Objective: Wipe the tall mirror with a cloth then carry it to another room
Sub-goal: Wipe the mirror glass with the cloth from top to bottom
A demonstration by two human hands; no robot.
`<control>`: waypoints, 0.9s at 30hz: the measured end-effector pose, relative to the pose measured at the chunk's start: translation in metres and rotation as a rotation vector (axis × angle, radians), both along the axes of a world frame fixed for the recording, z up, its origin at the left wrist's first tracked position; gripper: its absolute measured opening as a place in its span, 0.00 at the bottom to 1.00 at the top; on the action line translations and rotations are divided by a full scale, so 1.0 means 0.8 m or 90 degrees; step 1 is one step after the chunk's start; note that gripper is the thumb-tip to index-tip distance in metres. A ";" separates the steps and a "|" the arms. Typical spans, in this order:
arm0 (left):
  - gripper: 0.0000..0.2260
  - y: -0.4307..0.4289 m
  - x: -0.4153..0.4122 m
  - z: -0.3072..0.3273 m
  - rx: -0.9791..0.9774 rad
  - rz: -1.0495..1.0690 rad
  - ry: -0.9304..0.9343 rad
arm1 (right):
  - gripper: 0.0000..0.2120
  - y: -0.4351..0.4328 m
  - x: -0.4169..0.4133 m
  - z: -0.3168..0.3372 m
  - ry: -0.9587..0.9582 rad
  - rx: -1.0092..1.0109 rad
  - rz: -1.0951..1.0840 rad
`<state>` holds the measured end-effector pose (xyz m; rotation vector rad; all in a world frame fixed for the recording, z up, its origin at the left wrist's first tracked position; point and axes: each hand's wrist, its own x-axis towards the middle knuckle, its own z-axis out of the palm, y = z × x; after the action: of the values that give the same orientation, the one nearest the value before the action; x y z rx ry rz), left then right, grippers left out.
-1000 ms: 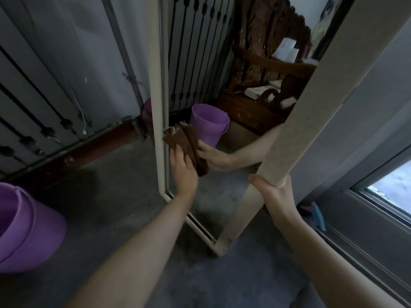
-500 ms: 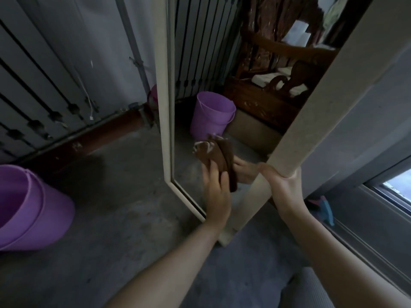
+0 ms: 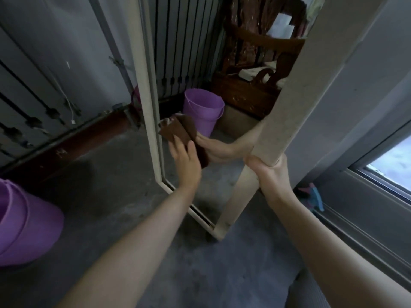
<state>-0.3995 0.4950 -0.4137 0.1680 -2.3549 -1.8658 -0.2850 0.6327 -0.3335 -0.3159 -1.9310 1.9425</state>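
Glass in a stiff pale frame, the mirror (image 3: 320, 81) stands tilted on the concrete floor (image 3: 115, 196). It is likely heavy and fragile, best carried by both side rails. The right hand (image 3: 269, 174) has its fingers clamped round one rail. The left hand (image 3: 188, 165) presses the soft cloth (image 3: 175, 132) to the glass with fingers straight. A purple bucket (image 3: 22, 223) crowds the left.

The place looks like a plain utility corner or enclosed balcony of a home, with a bare concrete floor (image 3: 124, 196), a purple plastic bucket (image 3: 24, 223), black barred grillwork (image 3: 51, 112) along the grey wall (image 3: 66, 30), a low sliding window (image 3: 387, 161), and carved wooden furniture (image 3: 255, 70) reflected in the tall mirror (image 3: 145, 90).
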 end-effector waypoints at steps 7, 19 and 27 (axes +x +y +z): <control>0.24 -0.051 -0.059 -0.030 -0.027 0.020 -0.028 | 0.16 -0.002 -0.002 -0.008 -0.013 0.007 -0.027; 0.26 0.036 0.144 -0.099 0.016 -0.109 -0.162 | 0.15 -0.012 0.002 -0.014 0.021 -0.026 -0.069; 0.22 0.032 0.149 -0.088 -0.001 -0.117 -0.100 | 0.11 -0.015 0.022 -0.077 -0.104 0.064 0.032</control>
<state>-0.2804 0.5204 -0.4837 0.1040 -2.5556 -1.9994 -0.2673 0.6209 -0.3949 -0.4127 -2.1516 1.8958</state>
